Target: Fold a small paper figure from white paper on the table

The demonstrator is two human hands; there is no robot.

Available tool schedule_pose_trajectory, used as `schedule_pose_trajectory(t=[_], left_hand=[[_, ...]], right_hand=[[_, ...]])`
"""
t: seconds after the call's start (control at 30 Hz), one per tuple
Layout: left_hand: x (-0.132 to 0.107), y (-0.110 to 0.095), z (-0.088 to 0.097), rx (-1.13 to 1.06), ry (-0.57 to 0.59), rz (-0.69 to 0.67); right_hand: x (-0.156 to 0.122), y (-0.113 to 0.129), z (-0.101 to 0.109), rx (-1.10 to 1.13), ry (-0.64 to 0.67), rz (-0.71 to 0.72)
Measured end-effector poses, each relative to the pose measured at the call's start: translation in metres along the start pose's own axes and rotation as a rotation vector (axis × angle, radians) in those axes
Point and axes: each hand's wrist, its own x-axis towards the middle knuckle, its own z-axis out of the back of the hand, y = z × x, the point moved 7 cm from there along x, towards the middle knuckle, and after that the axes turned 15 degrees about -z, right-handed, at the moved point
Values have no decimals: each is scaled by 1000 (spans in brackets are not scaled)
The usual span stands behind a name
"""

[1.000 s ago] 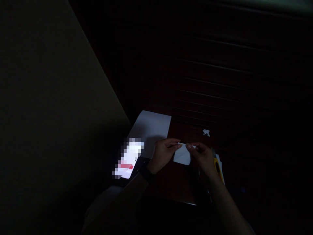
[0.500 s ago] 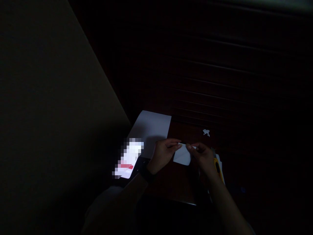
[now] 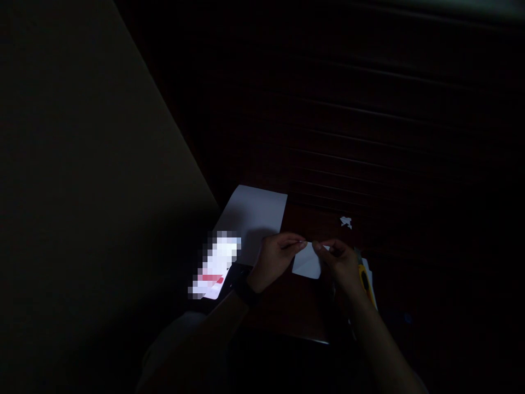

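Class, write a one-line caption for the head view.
Left hand and right hand pinch a small paper in dim light, a bright screen glowing at left.

The person's left forearm point(image 3: 221, 324) is slanting up from the lower left, and the right forearm point(image 3: 379, 338) from the lower right. The left hand point(image 3: 274, 260) and right hand point(image 3: 343, 268) are facing each other, fingertips pointing inward, each thumb pressing toward bent fingers in a pinching grip.

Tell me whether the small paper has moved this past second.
Yes, slightly: the small paper has shifted right and down in view, judged against the large sheet, which stayed put.
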Motion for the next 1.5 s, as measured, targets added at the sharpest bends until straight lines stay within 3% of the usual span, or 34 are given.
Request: schedule_pose_trajectory(t=[0.4,0.63,0.97,1.5], left_hand=[[-1,-3,0,86,31,-15],[1,-3,0,51,31,-8],[0,-1,1,36,16,44],[2,-10,0,118,42,-44]], right_hand=[[-1,-3,-3,93,74,-48],[-7,12,-2,-21,12,65],[-1,3,1,-52,10,45],[-3,3,1,-40,-17,24]])
